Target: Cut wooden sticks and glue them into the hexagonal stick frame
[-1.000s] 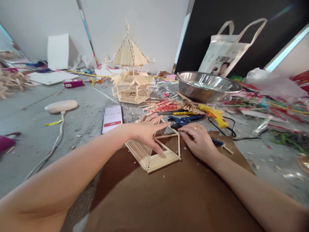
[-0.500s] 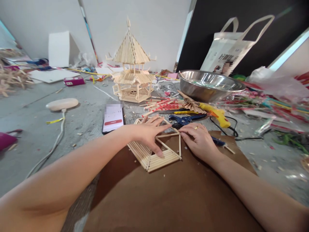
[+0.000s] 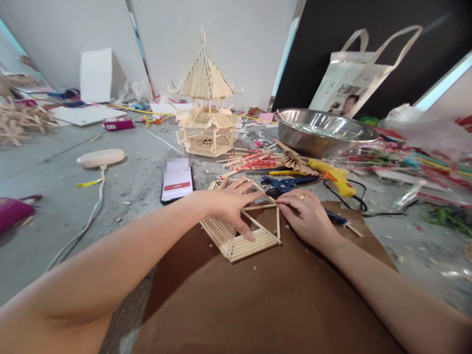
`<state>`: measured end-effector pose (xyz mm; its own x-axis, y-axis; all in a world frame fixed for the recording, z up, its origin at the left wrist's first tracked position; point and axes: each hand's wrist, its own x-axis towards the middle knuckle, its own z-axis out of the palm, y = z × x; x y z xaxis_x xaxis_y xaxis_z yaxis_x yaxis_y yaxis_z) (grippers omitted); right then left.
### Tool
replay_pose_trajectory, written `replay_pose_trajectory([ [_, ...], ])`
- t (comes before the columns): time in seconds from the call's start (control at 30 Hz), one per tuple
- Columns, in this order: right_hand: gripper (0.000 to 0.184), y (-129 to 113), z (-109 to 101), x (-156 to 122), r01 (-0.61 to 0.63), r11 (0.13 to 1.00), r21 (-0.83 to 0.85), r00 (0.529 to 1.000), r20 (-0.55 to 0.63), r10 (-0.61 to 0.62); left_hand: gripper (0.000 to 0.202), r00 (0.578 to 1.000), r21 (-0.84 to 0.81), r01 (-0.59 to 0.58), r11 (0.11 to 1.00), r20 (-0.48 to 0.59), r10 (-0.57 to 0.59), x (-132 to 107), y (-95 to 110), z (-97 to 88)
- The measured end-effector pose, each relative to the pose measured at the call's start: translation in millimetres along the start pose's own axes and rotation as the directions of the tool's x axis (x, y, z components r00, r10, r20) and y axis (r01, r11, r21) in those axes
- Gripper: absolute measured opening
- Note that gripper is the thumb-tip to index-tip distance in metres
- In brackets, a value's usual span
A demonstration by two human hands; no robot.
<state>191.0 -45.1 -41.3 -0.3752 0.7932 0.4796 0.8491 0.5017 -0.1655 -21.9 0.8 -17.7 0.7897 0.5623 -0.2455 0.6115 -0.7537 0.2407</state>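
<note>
A flat six-sided frame of thin wooden sticks [image 3: 254, 247] lies on a brown sheet [image 3: 228, 300]. Two of its sections are filled with sticks laid side by side; the right-hand one is an open triangle. My left hand [image 3: 231, 201] rests across the frame with fingers spread, its thumb on the front row of sticks. At the right corner, my right hand [image 3: 304, 214] has its thumb and fingertips pinched together on the frame's edge. Its fingers hide the exact spot they grip.
Behind stand a stick-built pagoda model [image 3: 206, 118] and a metal basin [image 3: 324, 128]. Close by are a phone [image 3: 179, 179], blue cutters [image 3: 282, 184], a yellow glue gun [image 3: 332, 174] and red-marked sticks [image 3: 250, 161]. A white cable [image 3: 98, 206] runs along the left.
The whole view has shifted slightly, so everything appears a little further right. Both hands keep the same places on the stick frame.
</note>
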Motion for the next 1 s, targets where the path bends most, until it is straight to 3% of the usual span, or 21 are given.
replay_pose_trajectory([
  [0.3,0.018,-1,0,-1,0.016,1.0,-0.01,1.0,-0.018,-0.016,0.096,1.0,0.001,-0.018,1.0,0.0,0.018,-2,1,-1.0],
  [0.6,0.019,2,0,-1,0.015,1.0,0.009,1.0,0.011,-0.015,0.098,1.0,-0.041,0.029,0.999,0.007,-0.029,-8,-2,-14.3],
  [1.0,0.018,1,-1,0,0.006,1.0,0.015,1.0,0.008,-0.006,0.101,0.999,-0.005,0.003,1.0,0.034,-0.003,-4,-1,-5.8],
])
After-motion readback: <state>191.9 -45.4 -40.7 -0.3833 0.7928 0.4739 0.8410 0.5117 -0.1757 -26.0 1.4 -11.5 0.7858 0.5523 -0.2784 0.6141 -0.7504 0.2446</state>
